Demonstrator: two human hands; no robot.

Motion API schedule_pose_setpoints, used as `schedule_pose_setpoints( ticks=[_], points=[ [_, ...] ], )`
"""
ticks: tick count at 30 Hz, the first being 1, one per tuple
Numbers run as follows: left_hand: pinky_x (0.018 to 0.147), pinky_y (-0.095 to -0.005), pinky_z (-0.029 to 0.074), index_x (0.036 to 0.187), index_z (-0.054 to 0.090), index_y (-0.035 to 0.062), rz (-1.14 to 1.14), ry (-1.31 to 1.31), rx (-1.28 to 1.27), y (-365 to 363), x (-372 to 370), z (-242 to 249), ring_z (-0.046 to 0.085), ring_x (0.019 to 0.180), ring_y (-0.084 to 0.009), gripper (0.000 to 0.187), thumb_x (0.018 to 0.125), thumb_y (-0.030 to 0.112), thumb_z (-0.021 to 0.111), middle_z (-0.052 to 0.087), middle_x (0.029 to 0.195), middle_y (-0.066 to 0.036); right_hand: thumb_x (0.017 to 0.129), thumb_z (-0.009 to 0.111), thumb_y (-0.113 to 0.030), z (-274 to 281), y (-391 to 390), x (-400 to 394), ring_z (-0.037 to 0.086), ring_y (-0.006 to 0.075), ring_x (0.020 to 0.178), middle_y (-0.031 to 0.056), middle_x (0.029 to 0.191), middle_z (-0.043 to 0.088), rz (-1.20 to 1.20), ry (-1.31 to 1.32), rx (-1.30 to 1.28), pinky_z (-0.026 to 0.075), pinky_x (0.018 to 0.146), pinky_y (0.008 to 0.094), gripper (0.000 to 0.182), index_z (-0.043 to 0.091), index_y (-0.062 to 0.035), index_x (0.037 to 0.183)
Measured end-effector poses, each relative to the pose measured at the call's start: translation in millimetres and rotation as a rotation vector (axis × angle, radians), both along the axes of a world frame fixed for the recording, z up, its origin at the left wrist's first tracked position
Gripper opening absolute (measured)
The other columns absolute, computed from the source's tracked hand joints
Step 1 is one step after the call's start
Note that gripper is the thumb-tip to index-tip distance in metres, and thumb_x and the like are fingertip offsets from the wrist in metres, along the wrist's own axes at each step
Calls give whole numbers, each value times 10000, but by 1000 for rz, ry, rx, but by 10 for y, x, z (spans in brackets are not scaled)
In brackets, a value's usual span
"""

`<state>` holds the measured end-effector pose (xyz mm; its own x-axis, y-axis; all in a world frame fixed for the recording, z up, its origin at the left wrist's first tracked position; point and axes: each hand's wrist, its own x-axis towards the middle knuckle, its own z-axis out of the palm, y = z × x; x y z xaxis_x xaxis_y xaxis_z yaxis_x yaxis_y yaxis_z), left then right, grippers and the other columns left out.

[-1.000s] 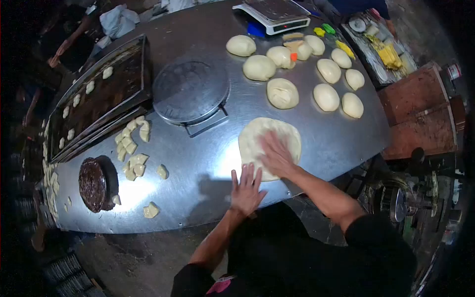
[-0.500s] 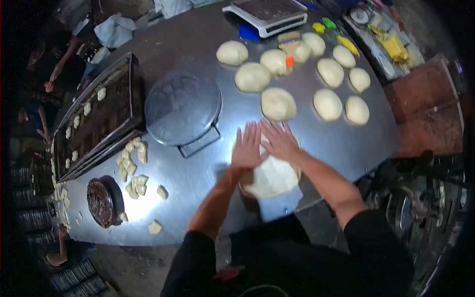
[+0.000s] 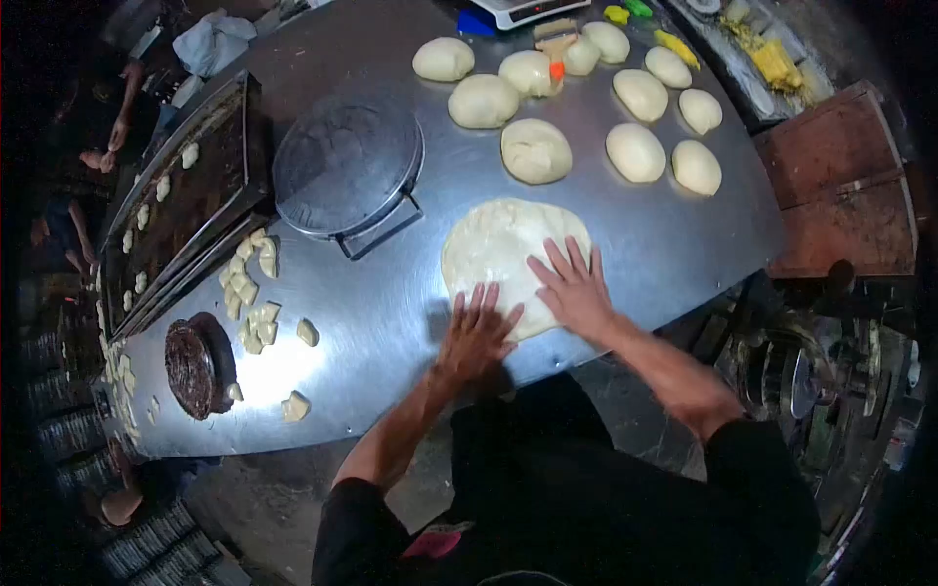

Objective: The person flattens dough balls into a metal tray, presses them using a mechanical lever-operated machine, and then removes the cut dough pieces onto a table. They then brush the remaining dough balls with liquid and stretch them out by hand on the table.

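A flattened, pale round of dough (image 3: 498,244) lies on the steel table right in front of me. My left hand (image 3: 479,337) rests at its near left edge, fingers spread and pointing away from me. On its right side lies my right hand (image 3: 576,288), palm down with the fingers apart. Just beyond the round sits a ball of dough (image 3: 535,151) with a creased top. Several more smooth dough balls (image 3: 635,152) stand farther back and to the right.
To the left are a round metal plate with a handle (image 3: 347,166), stacked baking trays (image 3: 186,195), small dough pieces (image 3: 259,327) and a dark brown mass in a round dish (image 3: 195,369). A scale (image 3: 528,12) stands at the far edge. Other people's arms (image 3: 122,117) show at left.
Both hands have drawn back toward me and moved apart, from the far edge of the dough to its near left and right side. More of the flattened round shows. The camera view has shifted.
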<state>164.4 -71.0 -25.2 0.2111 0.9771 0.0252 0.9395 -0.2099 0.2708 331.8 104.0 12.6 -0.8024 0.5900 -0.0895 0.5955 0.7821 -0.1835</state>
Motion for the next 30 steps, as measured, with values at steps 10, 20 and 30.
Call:
schedule_pose_setpoints(
  ticks=[10, 20, 30],
  points=[
    [931, -414, 474, 1177, 610, 0, 608, -500, 135, 834, -620, 391, 595, 1054, -390, 375, 882, 231, 601, 623, 1146, -229, 854, 584, -296, 185, 693, -457, 645, 360, 882, 163, 950, 678, -104, 579, -176, 499, 759, 471, 269, 674, -45, 888],
    [710, -449, 522, 1048, 576, 29, 659, -1054, 342, 929, -571, 226, 634, 815, -409, 352, 880, 333, 629, 651, 847, -218, 683, 768, -369, 138, 1119, -744, 657, 264, 794, 165, 891, 666, -57, 68, -709, 507, 688, 390, 473, 635, -50, 1005],
    [629, -356, 491, 902, 668, -26, 296, -824, -212, 1348, -147, 1297, 614, 649, -201, 310, 834, 273, 711, 658, 732, -172, 828, 720, -340, 921, 372, 992, 641, 198, 834, 157, 874, 681, -551, 594, -572, 498, 743, 330, 393, 658, 2, 1011]
  ],
)
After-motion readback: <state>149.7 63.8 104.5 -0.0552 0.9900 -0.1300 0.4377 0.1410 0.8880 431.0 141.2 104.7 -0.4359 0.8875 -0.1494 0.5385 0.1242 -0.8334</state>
